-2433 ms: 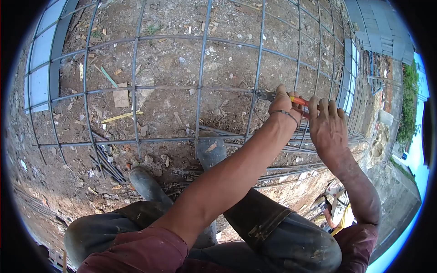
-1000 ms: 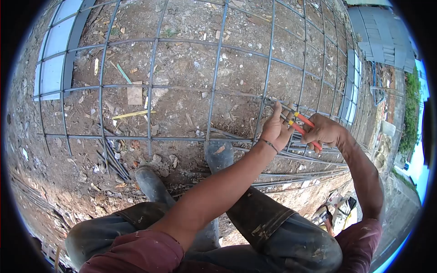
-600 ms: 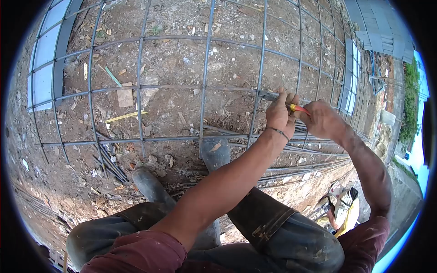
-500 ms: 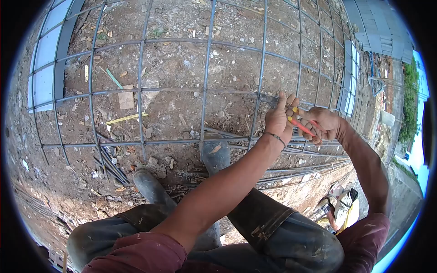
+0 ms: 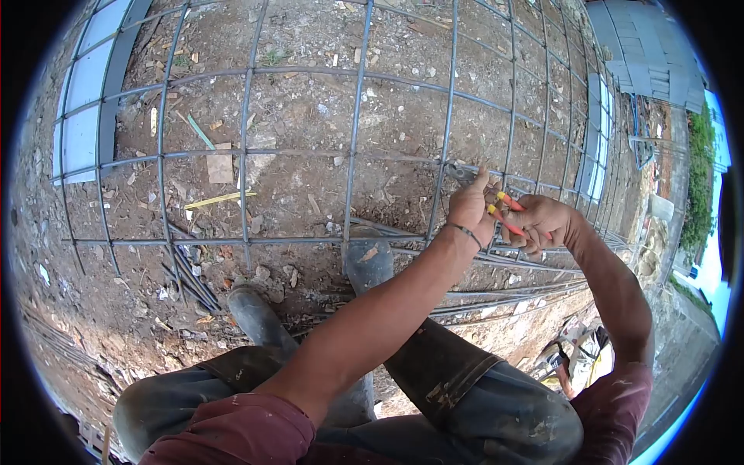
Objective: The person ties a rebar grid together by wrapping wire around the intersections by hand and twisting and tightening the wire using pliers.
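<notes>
Red and yellow-handled pliers [image 5: 509, 214] lie between my hands, their dark jaws at a crossing of the steel bar grid [image 5: 353, 147]. My right hand [image 5: 545, 223] is wrapped round the handles, which are spread apart. My left hand [image 5: 471, 205], with a dark band at the wrist, is closed near the pliers' head; its fingers are partly hidden, and what they grip is too small to make out. Both hands are just right of the upright bar that the jaws touch.
Loose bars [image 5: 511, 293] run beneath the grid at the right, and more short bars [image 5: 190, 277] lie at the left. My boots [image 5: 369, 262] stand at the grid's near edge. A light panel [image 5: 84, 101] is at far left. A cardboard piece [image 5: 220, 164] lies on the soil.
The pliers' handles have gone from close together to spread, and my right hand has turned round them. Both hands remain by the same crossing. The camera view has shifted slightly.
</notes>
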A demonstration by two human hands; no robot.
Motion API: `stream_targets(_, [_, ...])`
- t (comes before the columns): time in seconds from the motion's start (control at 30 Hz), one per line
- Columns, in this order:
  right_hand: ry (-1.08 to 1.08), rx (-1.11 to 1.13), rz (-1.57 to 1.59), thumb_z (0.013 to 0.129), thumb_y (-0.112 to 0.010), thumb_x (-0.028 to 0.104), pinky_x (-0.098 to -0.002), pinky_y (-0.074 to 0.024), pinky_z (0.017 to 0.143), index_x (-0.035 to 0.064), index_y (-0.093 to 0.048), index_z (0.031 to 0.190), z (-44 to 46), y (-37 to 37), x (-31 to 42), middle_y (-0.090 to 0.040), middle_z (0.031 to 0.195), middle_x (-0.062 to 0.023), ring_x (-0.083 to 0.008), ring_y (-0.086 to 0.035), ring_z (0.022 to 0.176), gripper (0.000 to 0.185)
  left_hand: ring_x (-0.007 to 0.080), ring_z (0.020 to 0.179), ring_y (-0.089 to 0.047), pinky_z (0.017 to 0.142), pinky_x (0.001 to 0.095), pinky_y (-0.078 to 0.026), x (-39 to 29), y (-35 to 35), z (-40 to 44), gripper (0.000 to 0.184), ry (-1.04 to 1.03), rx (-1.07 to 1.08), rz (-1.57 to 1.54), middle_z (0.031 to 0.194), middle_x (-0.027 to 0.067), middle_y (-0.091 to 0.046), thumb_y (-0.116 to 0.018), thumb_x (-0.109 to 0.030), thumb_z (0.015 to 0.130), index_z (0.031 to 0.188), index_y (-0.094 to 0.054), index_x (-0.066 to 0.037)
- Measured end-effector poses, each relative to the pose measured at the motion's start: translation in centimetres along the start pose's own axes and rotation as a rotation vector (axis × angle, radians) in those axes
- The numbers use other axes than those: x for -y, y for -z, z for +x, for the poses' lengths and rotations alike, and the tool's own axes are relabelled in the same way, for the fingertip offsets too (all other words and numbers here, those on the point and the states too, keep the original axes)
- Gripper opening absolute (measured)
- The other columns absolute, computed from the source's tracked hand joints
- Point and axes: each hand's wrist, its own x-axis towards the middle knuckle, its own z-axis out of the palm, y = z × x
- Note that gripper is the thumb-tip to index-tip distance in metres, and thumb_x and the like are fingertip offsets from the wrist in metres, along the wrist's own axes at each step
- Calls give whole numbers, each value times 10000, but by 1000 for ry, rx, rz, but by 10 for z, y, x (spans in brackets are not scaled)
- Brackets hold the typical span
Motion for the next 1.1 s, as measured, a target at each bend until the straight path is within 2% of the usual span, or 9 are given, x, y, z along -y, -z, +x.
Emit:
stream_targets(0.07, [2,240,444,1035,-638,299,-286,-495,381,-53,-669,913,8,4,-16,-689,683,-161,-196,-669,498,373,205,983,-645,836,381,-547,3,4,3,253,-42,-28,-63,1040,59,-667,-634,-308,1039,1096,-616,-62])
stream_targets(0.13, [-36,127,295,1015,-662,333,-322,-542,451,-54,-684,872,-4,-7,7,-705,686,-161,-212,-700,551,413,202,1007,-643,807,381,-539,5,-10,-5,266,-104,-87,-144,1071,54,-668,-623,-310,1045,1155,-605,-69])
stream_targets(0.23, [37,-259,-444,992,-662,386,-350,-585,666,-22,-714,851,-8,-24,8,-714,641,-117,-192,-719,605,434,188,1012,-639,804,372,-537,9,0,-6,272,-126,-43,-59,1091,53,-670,-594,-340,1052,1160,-604,-90])
stream_targets(0.33, [129,-338,-473,985,-677,365,-363,-537,581,-35,-719,807,-10,-34,9,-719,655,-129,-171,-629,508,440,175,975,-638,788,371,-533,11,10,-2,289,-132,38,-59,1066,51,-675,-594,-361,1047,1148,-613,-91])
stream_targets(0.53, [103,-190,-454,983,-669,304,-355,-559,614,-19,-721,851,-25,-11,38,-716,668,-123,-210,-712,613,353,172,820,-633,755,393,-530,8,15,9,305,-67,227,-123,956,33,-671,-611,-401,1031,1083,-622,-101])
stream_targets(0.63, [66,-122,-487,984,-672,293,-351,-547,557,-25,-689,776,-27,-5,49,-700,651,-114,-211,-701,576,380,184,797,-634,742,402,-538,5,11,6,290,-59,181,-99,933,34,-661,-634,-386,1026,1043,-615,-97])
stream_targets(0.83, [28,-71,-515,1003,-639,344,-361,-565,638,-17,-661,714,-28,-7,52,-649,551,-103,-198,-694,559,463,204,842,-633,631,408,-492,3,6,4,195,-94,165,-88,913,49,-656,-613,-287,1044,1011,-607,-94])
stream_targets(1.03, [-13,-168,-667,1010,-631,403,-366,-570,702,-14,-663,722,-26,-7,58,-657,570,-121,-229,-689,558,508,234,822,-611,719,416,-535,1,8,12,226,-27,259,-162,888,68,-642,-601,-286,1037,964,-606,-72])
stream_targets(1.1, [50,-194,-765,1007,-640,410,-376,-572,624,-35,-657,763,-22,-5,53,-691,645,-139,-221,-687,553,508,239,821,-607,735,422,-535,4,5,12,219,-68,228,-159,881,73,-637,-605,-271,1035,957,-605,-66])
